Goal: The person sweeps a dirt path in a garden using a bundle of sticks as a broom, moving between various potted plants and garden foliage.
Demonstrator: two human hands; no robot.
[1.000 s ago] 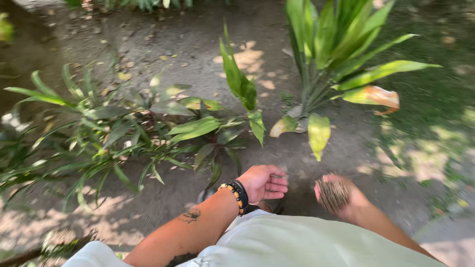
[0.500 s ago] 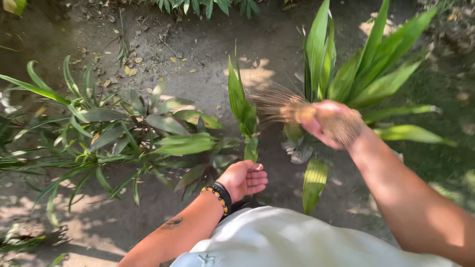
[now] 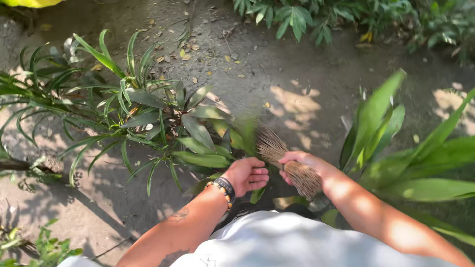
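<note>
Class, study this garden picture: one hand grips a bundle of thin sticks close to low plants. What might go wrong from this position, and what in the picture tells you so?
1. The right hand grips the stick broom with its bristles fanned against the dark-leaved plant; a stroke could tear or bend leaves.
2. The left hand sits open right beside the bristles, so stiff sticks might scratch it.
3. The soil looks dry and loose; brushing may raise dust.

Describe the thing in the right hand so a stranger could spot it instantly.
Start at the dark-leaved plant on the bare soil, then look just right of it. The right hand clasps a stick broom, a bundle of thin brown straws, the only dry, bristly thing among green leaves.
</note>
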